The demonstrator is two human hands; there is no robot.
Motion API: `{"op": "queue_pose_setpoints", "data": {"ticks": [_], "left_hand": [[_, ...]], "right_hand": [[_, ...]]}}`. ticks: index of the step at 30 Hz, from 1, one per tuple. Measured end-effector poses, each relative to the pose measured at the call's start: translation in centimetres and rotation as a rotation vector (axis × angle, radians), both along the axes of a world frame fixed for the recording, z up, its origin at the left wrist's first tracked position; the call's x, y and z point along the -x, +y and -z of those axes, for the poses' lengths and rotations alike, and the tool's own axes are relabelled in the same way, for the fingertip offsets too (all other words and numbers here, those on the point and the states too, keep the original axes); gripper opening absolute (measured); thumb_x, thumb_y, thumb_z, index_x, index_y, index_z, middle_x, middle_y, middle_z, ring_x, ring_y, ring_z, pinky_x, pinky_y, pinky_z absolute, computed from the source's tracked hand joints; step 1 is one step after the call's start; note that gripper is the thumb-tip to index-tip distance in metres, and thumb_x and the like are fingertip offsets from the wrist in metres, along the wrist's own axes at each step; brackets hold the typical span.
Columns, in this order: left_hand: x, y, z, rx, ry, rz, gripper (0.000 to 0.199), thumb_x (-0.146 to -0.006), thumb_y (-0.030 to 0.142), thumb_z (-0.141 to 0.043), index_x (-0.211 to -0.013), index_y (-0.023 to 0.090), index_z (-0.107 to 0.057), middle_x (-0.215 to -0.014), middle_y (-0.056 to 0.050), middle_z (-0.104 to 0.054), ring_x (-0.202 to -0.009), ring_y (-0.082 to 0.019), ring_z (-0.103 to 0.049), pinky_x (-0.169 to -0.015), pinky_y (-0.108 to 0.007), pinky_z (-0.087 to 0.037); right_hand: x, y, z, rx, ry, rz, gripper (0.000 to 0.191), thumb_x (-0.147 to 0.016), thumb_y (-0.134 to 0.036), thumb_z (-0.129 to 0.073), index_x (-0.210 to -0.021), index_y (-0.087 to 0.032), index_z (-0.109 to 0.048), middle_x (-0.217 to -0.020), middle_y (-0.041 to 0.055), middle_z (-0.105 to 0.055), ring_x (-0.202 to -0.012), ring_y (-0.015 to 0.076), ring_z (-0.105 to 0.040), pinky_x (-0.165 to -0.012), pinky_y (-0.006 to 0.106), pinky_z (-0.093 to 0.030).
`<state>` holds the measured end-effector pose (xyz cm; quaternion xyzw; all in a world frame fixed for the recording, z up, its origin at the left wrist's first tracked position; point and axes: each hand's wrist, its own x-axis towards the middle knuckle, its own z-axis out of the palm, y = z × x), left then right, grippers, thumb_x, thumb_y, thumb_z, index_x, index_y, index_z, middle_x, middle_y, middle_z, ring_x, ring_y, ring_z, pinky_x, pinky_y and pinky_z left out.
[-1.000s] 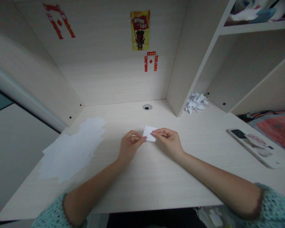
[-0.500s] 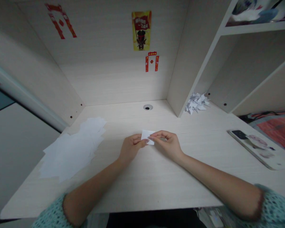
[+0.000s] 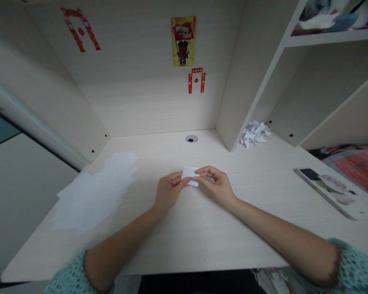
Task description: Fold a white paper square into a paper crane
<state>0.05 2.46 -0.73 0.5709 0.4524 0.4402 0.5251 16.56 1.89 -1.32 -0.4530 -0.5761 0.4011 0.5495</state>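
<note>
A small white piece of paper [image 3: 189, 172] is held between both hands above the middle of the desk [image 3: 202, 228]. My left hand [image 3: 169, 188] pinches its left side, thumb on the near face and fingers behind. From the right, my right hand [image 3: 217, 183] grips the other side with thumb and fingertips. The two thumb tips nearly meet on the paper's lower part. To the left of my left hand lies a spread of overlapping white paper sheets [image 3: 93, 196].
A heap of small folded or cut white paper pieces [image 3: 254, 132] sits by the upright panel [image 3: 248, 73] at the back right. A phone in a patterned case [image 3: 328, 192] lies on the right, near a reddish cloth [image 3: 360, 167]. Behind the hands is a round cable hole [image 3: 191, 139].
Both thumbs have shifted slightly on the paper, their tips now closer together. The paper stays in both hands at nearly the same spot.
</note>
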Motion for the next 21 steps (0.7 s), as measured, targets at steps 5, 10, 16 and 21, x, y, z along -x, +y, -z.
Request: {"op": "queue_pose_setpoints", "data": {"ticks": [5,10,16,21], "left_hand": [[-0.1,0.22,0.06,0.039,-0.034,-0.01,0.03,-0.072,0.035,-0.066,-0.095,0.016,-0.071,-0.093,-0.006,-0.073,-0.082,-0.02,-0.067,-0.076,-0.029,-0.052],[-0.25,0.22,0.1,0.072,-0.062,0.002,0.031,-0.071,0.035,-0.068,-0.094,0.016,-0.071,-0.093,-0.006,-0.073,-0.087,-0.021,-0.066,-0.079,-0.031,-0.052],[-0.21,0.55,0.33,0.166,-0.114,-0.007,0.034,-0.069,0.034,-0.07,-0.096,0.014,-0.07,-0.095,-0.007,-0.072,-0.087,-0.021,-0.066,-0.082,-0.034,-0.052],[-0.03,0.76,0.71,0.232,-0.167,0.015,0.035,-0.069,0.035,-0.07,-0.097,0.014,-0.07,-0.095,-0.008,-0.072,-0.088,-0.021,-0.066,-0.085,-0.035,-0.051]], "right_hand": [[0.23,0.03,0.22,-0.002,0.068,-0.016,0.031,-0.064,-0.033,-0.076,-0.081,-0.021,-0.054,-0.064,-0.0009,-0.065,-0.064,0.0159,-0.062,-0.07,0.031,-0.047],[0.38,0.28,0.49,0.117,0.244,-0.092,0.037,-0.064,-0.031,-0.076,-0.073,-0.022,-0.041,-0.059,-0.0047,-0.062,-0.055,0.0116,-0.059,-0.059,0.024,-0.044],[0.17,0.85,0.89,0.244,0.361,-0.134,0.043,-0.058,-0.034,-0.078,-0.074,-0.022,-0.04,-0.053,-0.0078,-0.059,-0.047,0.0089,-0.053,-0.05,0.02,-0.037],[-0.03,0.97,0.95,0.197,0.298,-0.11,0.04,-0.061,-0.035,-0.076,-0.071,-0.022,-0.04,-0.054,-0.0076,-0.057,-0.046,0.0081,-0.048,-0.049,0.02,-0.033]]}}
